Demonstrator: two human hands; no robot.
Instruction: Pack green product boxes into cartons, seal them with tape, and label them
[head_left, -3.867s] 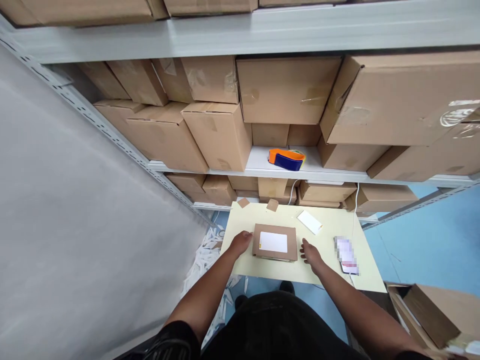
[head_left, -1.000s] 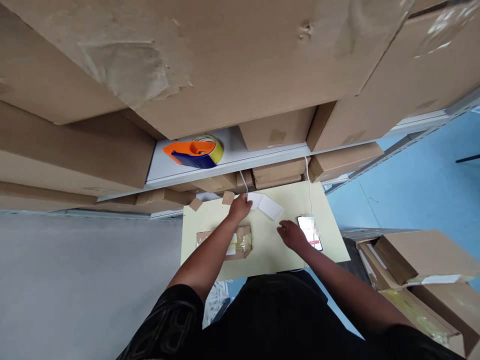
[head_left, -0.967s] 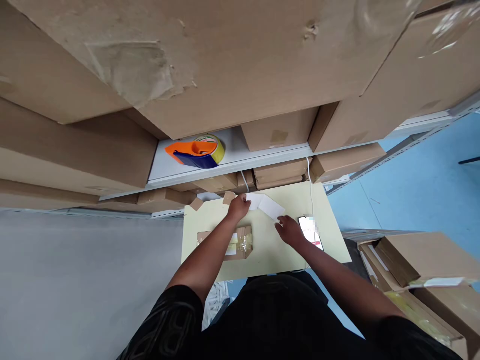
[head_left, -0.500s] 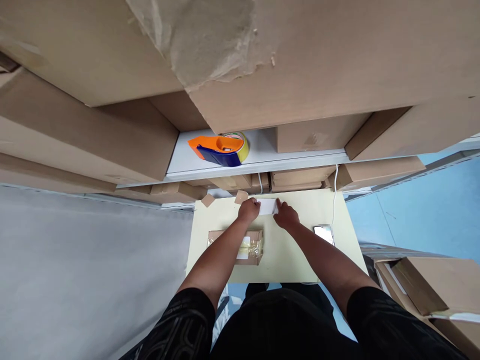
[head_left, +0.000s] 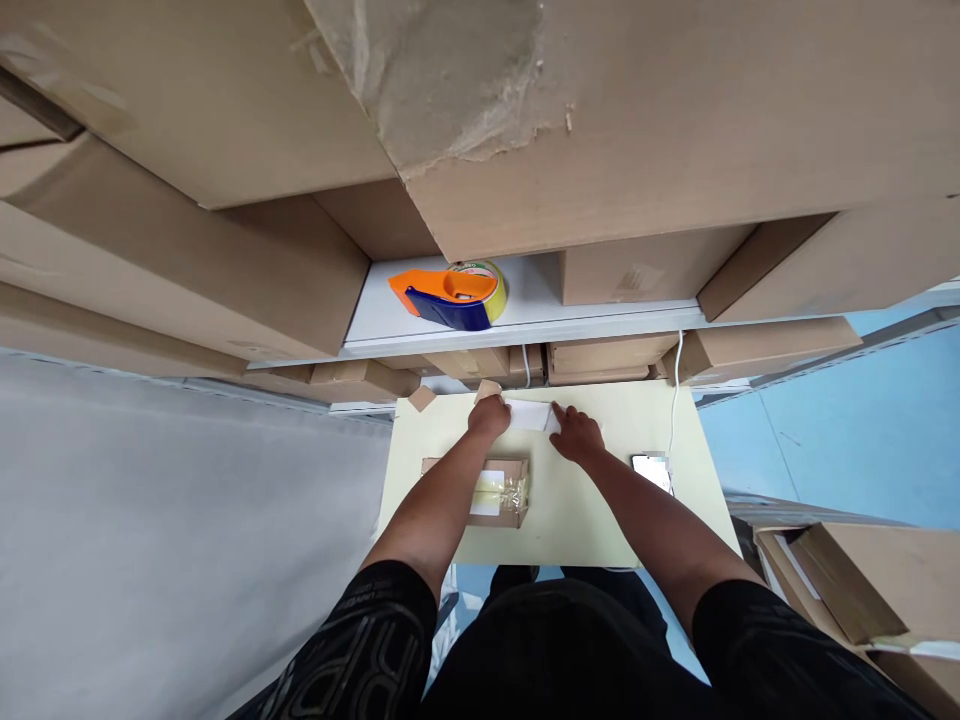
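A white slip of paper (head_left: 528,414) stretches between my two hands over the far part of the table. My left hand (head_left: 488,416) is closed on its left end. At the other end my right hand (head_left: 579,434) grips the slip, index finger reaching onto it, and a crease or edge shows beside that finger. Nearer to me, partly behind my left forearm, lies a small cardboard box (head_left: 517,466) with clear tape and a white label (head_left: 487,492). A small cardboard piece (head_left: 487,389) lies just beyond my left hand.
A phone (head_left: 651,470) and a white cable (head_left: 673,400) are on the right of the pale table (head_left: 577,520). Another cardboard scrap (head_left: 421,398) lies at the far left corner. An orange and blue tape dispenser (head_left: 450,297) sits on the shelf (head_left: 525,312) among large cartons (head_left: 675,110).
My hands have moved slightly apart, so more of the white slip shows, with a crease or edge near my right index finger. The view has shifted a little.
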